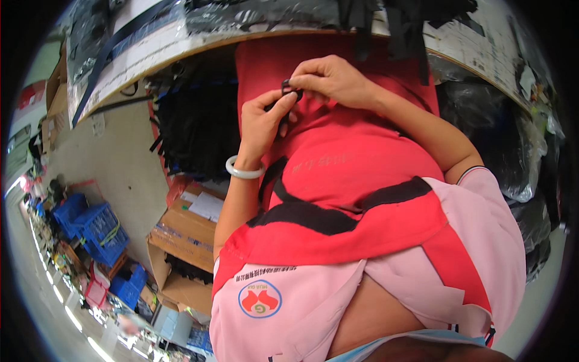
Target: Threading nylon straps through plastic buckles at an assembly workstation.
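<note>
A small black plastic buckle sits between my hands, above the red apron over my lap. My left hand pinches it between thumb and fingers, with a piece of black strap showing under the fingers. Thumb and forefinger of my right hand are pressed together at the buckle's right side. Whatever they grip there is too small to tell. A white bangle circles my left wrist.
Ahead runs a worktable edge, with black straps hanging over it. Black strap bundles lie to the left, near a cardboard box. Plastic-wrapped dark goods stand at the right. Blue crates are farther left.
</note>
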{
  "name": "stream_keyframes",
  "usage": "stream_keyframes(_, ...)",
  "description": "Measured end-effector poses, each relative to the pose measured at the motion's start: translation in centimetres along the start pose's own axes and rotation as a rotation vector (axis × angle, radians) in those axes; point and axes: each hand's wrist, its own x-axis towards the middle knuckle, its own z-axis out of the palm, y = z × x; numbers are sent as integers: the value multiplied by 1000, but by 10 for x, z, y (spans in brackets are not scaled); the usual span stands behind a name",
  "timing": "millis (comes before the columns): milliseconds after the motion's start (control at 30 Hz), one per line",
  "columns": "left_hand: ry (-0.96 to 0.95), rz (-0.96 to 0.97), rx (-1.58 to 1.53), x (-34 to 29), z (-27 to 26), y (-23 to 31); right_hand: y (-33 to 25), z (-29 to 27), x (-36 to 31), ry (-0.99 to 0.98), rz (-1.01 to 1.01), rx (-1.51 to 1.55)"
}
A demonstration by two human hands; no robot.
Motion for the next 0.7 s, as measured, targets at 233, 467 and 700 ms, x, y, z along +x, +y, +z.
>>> stream_keyframes(233,-25,20,-257,12,1,-4,-21,-74,-15,376,-574,-1111)
stream_keyframes(467,-93,11,-232,20,14,5,-5,-141,-2,465,-1061,-786)
stream_keyframes(700,-287,-2,-367,10,8,4,-79,-27,-50,209,-439,-460)
